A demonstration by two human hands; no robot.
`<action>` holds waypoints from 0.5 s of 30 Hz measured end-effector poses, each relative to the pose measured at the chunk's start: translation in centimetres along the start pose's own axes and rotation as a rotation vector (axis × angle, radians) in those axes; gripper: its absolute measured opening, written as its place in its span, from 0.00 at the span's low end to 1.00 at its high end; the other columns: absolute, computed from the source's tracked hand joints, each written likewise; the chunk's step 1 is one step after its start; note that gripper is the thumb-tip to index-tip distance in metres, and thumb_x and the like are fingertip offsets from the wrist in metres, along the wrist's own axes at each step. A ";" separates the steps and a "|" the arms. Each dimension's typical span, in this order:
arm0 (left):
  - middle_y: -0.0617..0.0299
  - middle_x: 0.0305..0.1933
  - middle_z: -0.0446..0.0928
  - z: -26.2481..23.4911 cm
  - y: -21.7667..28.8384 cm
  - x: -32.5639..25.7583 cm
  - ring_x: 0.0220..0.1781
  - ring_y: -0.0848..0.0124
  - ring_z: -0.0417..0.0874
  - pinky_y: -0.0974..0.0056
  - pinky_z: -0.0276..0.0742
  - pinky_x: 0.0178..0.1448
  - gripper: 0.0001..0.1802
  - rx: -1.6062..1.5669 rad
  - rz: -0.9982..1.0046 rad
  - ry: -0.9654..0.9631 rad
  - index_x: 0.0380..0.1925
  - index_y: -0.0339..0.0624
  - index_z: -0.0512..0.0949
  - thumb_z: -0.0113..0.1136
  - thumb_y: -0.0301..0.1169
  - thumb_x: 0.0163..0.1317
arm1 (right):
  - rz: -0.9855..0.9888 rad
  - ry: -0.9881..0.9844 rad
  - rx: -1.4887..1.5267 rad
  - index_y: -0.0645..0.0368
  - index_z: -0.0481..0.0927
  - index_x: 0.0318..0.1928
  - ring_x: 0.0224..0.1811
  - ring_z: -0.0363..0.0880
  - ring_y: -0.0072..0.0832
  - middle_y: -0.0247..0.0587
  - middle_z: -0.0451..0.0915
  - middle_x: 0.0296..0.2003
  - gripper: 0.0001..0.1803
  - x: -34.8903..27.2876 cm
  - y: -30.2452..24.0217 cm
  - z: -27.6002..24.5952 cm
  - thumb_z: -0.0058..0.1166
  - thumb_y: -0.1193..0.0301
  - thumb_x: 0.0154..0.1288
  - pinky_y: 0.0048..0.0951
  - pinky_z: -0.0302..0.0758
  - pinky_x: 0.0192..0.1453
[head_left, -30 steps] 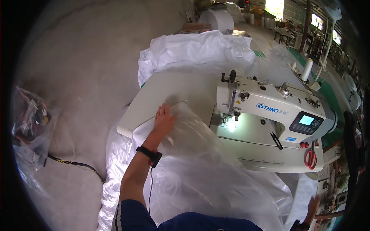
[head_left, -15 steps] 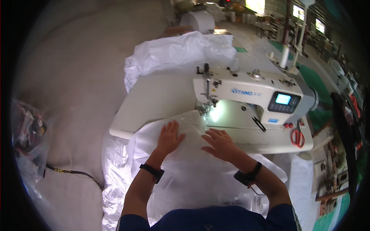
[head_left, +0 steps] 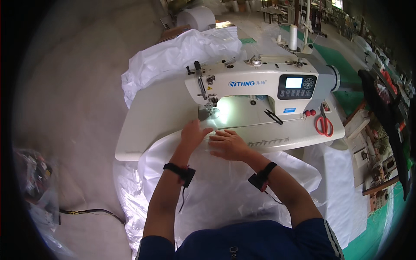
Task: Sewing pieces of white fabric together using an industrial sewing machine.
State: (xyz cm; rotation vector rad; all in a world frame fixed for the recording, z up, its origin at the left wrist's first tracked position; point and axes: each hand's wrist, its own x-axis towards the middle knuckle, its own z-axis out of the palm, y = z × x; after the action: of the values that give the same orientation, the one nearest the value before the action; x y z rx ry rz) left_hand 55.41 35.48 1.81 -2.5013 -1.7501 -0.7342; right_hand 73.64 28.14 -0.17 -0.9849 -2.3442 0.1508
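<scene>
A white sewing machine (head_left: 255,80) with a lit needle area stands on a pale table (head_left: 160,112). From its presser foot (head_left: 211,112) toward me, a thin white plastic-like sheet (head_left: 208,182) spreads over the table's near edge and my lap. My left hand (head_left: 193,135) is at the sheet's far edge, just short of the presser foot, thumb held apart, its other fingers foreshortened. Beside it on the right, my right hand (head_left: 229,145) rests on the sheet with fingers stretched and spread. Neither hand grips anything visible.
Black thread snips (head_left: 274,117) and red-handled scissors (head_left: 324,125) lie on the table's right side. Bunched white sheeting (head_left: 182,52) is heaped behind the table. A thread cone (head_left: 293,38) stands behind the machine. A dark cable (head_left: 93,211) crosses the floor at left.
My left hand has moved forward toward the presser foot and closer to my right hand. The sheet's far corner has gone with it. The camera view has shifted slightly.
</scene>
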 end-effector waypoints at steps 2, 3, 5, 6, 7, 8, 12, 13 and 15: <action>0.52 0.33 0.77 0.9 -0.1 1.3 0.40 0.54 0.78 0.53 0.72 0.42 0.16 0.005 0.010 -0.141 0.32 0.41 0.76 0.59 0.42 0.52 | -0.001 0.039 0.008 0.48 0.77 0.44 0.62 0.64 0.37 0.33 0.73 0.52 0.19 -0.3 0.0 0.0 0.53 0.52 0.58 0.38 0.57 0.64; 0.53 0.30 0.76 1.3 -0.1 1.7 0.38 0.54 0.78 0.54 0.71 0.40 0.16 0.002 0.008 -0.272 0.32 0.42 0.75 0.61 0.42 0.50 | -0.012 0.067 0.009 0.48 0.77 0.44 0.62 0.64 0.38 0.33 0.73 0.52 0.20 -0.4 0.0 0.0 0.52 0.51 0.58 0.38 0.57 0.65; 0.54 0.30 0.76 1.9 -0.3 2.2 0.37 0.54 0.78 0.54 0.71 0.39 0.14 0.010 0.019 -0.259 0.31 0.43 0.75 0.60 0.40 0.50 | 0.010 0.094 0.019 0.48 0.77 0.46 0.61 0.65 0.39 0.33 0.73 0.53 0.21 -0.6 -0.1 -0.1 0.53 0.51 0.58 0.39 0.57 0.65; 0.54 0.30 0.76 2.2 -0.5 2.4 0.35 0.53 0.77 0.54 0.70 0.38 0.13 0.004 0.022 -0.233 0.31 0.43 0.74 0.59 0.39 0.51 | 0.022 0.109 0.018 0.49 0.77 0.48 0.61 0.65 0.40 0.34 0.73 0.53 0.22 -0.7 -0.1 -0.2 0.54 0.52 0.57 0.40 0.57 0.65; 0.54 0.30 0.76 2.4 -0.7 2.5 0.35 0.53 0.77 0.54 0.70 0.38 0.13 0.014 0.030 -0.243 0.31 0.43 0.74 0.59 0.39 0.51 | 0.031 0.120 0.026 0.49 0.77 0.48 0.61 0.65 0.40 0.34 0.73 0.53 0.22 -0.8 0.1 -0.2 0.54 0.52 0.57 0.40 0.57 0.65; 0.54 0.30 0.76 2.3 -0.8 2.5 0.35 0.52 0.77 0.54 0.70 0.37 0.10 0.123 0.122 -0.103 0.30 0.42 0.73 0.57 0.36 0.53 | 0.025 0.124 0.033 0.50 0.77 0.49 0.61 0.65 0.41 0.35 0.73 0.54 0.23 -0.9 0.3 -0.2 0.54 0.52 0.57 0.40 0.57 0.65; 0.51 0.30 0.75 2.0 -3.6 3.7 0.35 0.48 0.76 0.52 0.70 0.38 0.05 0.220 0.237 0.100 0.31 0.40 0.72 0.50 0.30 0.57 | 0.007 0.089 0.060 0.51 0.76 0.51 0.61 0.65 0.42 0.37 0.73 0.53 0.25 -0.9 0.4 -0.6 0.55 0.52 0.56 0.40 0.56 0.65; 0.51 0.30 0.75 2.0 -4.5 4.1 0.35 0.48 0.76 0.52 0.70 0.38 0.05 0.228 0.237 0.100 0.31 0.40 0.72 0.50 0.30 0.57 | 0.004 0.094 0.065 0.51 0.76 0.51 0.61 0.65 0.42 0.37 0.73 0.53 0.25 -0.8 0.4 -0.6 0.55 0.52 0.56 0.40 0.56 0.65; 0.48 0.31 0.75 2.2 -6.4 4.9 0.38 0.46 0.75 0.50 0.70 0.41 0.05 0.049 0.085 0.096 0.32 0.39 0.71 0.48 0.28 0.58 | -0.007 0.152 0.080 0.51 0.75 0.51 0.60 0.66 0.41 0.38 0.73 0.52 0.26 -0.8 0.2 -0.6 0.55 0.52 0.55 0.40 0.57 0.64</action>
State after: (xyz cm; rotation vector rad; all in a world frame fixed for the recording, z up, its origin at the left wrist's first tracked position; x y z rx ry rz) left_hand 51.83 42.83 0.04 -2.4479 -1.6004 -0.7820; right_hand 74.53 27.73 -0.16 -0.9171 -2.1866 0.1599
